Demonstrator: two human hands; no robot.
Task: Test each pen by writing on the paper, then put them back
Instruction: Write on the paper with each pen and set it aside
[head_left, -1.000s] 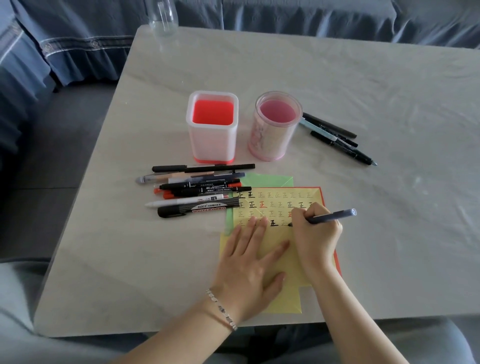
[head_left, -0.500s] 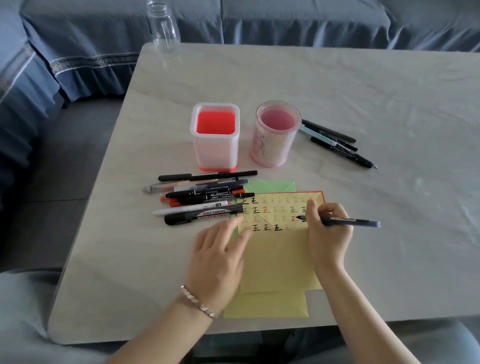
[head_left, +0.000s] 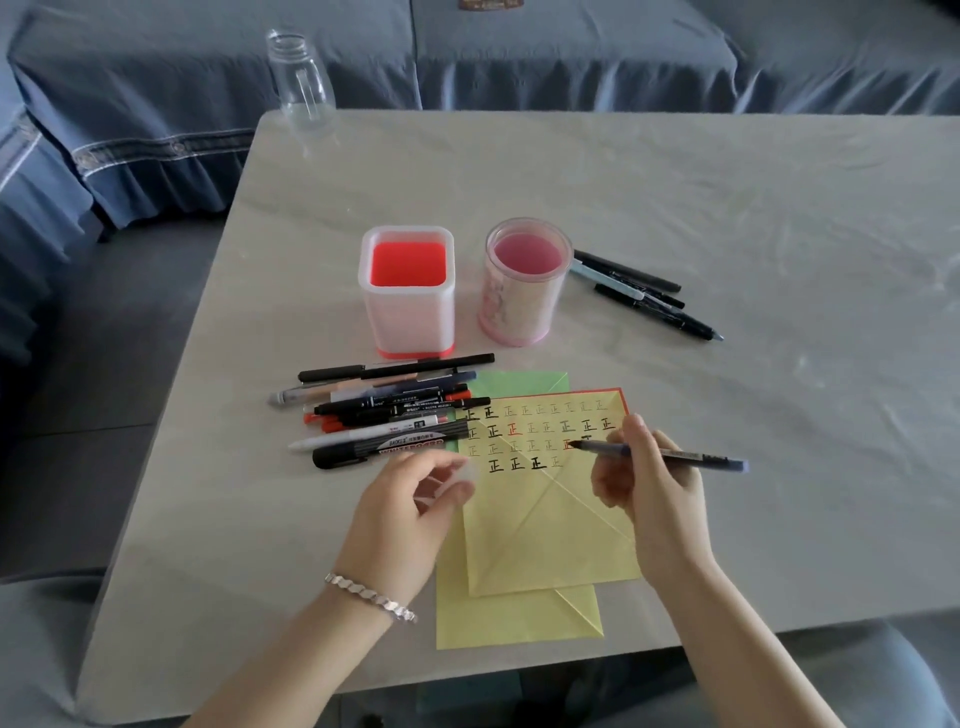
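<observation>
Just above the yellow paper (head_left: 545, 530), the right hand (head_left: 654, 493) pinches a blue-grey pen (head_left: 675, 456) between thumb and curled fingers. The pen lies nearly level, its tip pointing left at the rows of written marks and its back end sticking out to the right; whether the tip touches the sheet cannot be told. The left hand (head_left: 410, 509) hovers at the paper's left edge, fingers loosely bent and a little blurred, with nothing in it, and a silver bracelet (head_left: 371, 597) sits on its wrist. The written sheet lies on a second yellow sheet (head_left: 519, 618), and a green sheet (head_left: 524, 382) peeks out at the far side. Just left of the paper lies a pile of pens (head_left: 389, 410), all pointing sideways. Beyond them stand a square holder (head_left: 408, 317) with a red bottom and a round pink holder (head_left: 522, 306), side by side. A few dark pens (head_left: 644, 301) lie right of the round one. A clear bottle (head_left: 301, 83) stands at the far left corner of the grey table (head_left: 727, 234).
</observation>
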